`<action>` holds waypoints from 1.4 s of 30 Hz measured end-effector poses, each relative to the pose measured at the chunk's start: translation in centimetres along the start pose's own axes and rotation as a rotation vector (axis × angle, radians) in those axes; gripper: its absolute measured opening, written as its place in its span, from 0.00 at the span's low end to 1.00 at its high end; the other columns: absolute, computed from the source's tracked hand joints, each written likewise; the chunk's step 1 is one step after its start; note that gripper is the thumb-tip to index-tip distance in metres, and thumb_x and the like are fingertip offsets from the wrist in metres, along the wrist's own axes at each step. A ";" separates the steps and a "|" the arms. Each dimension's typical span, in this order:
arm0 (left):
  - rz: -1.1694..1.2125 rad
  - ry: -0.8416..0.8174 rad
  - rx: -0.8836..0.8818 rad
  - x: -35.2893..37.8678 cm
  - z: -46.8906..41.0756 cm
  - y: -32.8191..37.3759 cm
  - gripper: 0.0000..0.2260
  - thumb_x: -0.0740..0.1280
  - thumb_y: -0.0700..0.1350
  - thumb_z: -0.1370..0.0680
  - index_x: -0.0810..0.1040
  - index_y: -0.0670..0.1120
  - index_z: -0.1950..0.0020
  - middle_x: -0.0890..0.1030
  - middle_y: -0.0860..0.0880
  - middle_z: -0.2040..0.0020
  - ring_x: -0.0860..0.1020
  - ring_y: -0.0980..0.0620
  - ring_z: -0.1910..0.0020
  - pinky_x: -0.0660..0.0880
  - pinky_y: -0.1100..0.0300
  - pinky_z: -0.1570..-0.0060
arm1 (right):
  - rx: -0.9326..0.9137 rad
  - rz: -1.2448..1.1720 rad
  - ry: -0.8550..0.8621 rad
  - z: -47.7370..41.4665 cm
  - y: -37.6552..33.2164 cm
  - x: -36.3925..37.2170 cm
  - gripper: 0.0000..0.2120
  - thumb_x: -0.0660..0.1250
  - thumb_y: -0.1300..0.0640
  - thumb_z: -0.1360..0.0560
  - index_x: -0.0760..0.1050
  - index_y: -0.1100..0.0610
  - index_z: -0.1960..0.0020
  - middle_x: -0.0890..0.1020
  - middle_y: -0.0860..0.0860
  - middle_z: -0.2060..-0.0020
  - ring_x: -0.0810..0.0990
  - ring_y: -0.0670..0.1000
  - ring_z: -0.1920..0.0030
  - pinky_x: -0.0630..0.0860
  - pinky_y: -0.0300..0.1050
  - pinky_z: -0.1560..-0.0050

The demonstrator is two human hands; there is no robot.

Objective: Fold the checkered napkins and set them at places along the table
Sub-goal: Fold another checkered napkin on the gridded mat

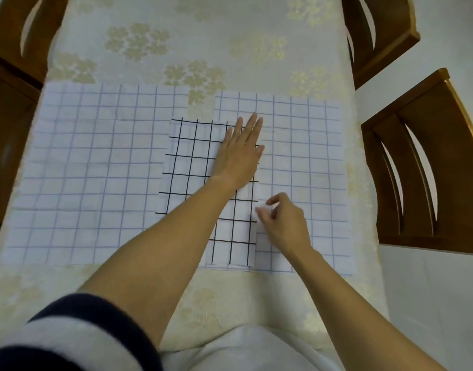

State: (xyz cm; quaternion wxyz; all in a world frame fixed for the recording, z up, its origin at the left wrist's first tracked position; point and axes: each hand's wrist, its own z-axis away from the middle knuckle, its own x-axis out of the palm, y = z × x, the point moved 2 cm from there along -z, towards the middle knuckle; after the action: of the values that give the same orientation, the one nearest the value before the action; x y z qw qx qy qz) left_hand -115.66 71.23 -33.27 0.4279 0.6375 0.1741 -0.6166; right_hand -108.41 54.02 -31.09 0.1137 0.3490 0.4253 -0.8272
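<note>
A folded white napkin with black grid lines (192, 167) lies in the middle of the table, overlapping two spread napkins with pale blue grid lines, one at the left (90, 170) and one at the right (310, 162). My left hand (239, 151) presses flat on the black-grid napkin's upper right part, fingers straight. My right hand (283, 220) is at that napkin's right edge, fingers curled, pinching a fold of white cloth.
The table carries a cream tablecloth with pale gold flowers (192, 49). Wooden chairs stand at the left (13, 44) and at the right (377, 36), with another (428, 162) nearer on the right. White floor shows at the far right.
</note>
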 end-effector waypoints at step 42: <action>0.017 0.124 -0.351 2.5 14.1 -3.9 0.33 0.52 0.60 0.15 0.47 0.46 0.16 0.46 0.45 0.16 0.42 0.45 0.18 0.45 0.43 0.20 | -0.979 0.737 -0.254 -11.9 -6.7 5.0 0.27 0.47 0.46 0.14 0.55 0.56 0.18 0.57 0.53 0.19 0.52 0.56 0.19 0.49 0.52 0.20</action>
State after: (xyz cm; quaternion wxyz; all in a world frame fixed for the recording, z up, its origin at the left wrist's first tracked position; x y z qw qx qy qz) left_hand -127.10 61.98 -35.16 0.5263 0.5913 0.2997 -0.5325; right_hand -109.57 68.01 -35.02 0.5879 0.2792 0.5898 -0.4780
